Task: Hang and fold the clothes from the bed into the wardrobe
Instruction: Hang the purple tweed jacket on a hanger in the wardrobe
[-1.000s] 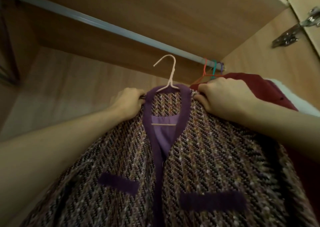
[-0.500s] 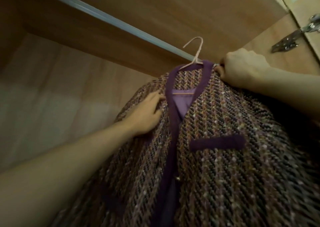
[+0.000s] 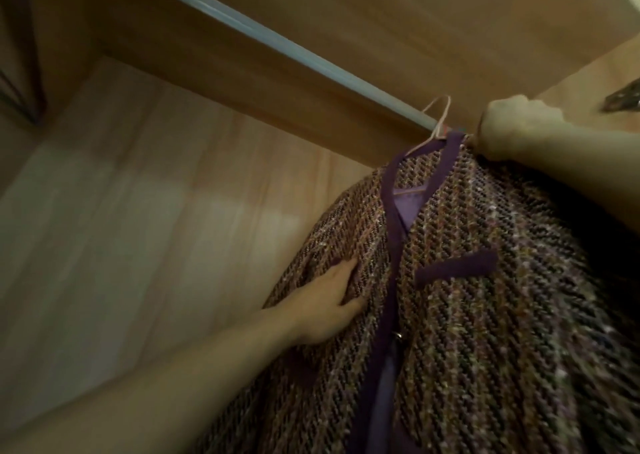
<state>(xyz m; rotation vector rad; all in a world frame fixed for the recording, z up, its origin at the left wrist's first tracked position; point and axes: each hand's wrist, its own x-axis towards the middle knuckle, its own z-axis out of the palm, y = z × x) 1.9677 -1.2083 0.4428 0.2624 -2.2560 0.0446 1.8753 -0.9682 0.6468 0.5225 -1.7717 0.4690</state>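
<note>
At the upper right of the frame, the right hand (image 3: 509,127) has a clenched grip on the tweed jacket (image 3: 485,297) by its shoulder, its hanger (image 3: 437,121) hooked on the rail (image 3: 277,43). The left hand (image 3: 332,306), grip released, rests flat on the jacket front.

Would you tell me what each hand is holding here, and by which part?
The right hand grips the tweed jacket at its shoulder beside the collar. The left hand holds nothing; its fingers rest flat on the jacket's front.

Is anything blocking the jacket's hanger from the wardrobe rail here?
Nothing visible does. The hanger hook already sits at the rail; right hand grips the tweed jacket shoulder, left hand rests flat on its front.
</note>
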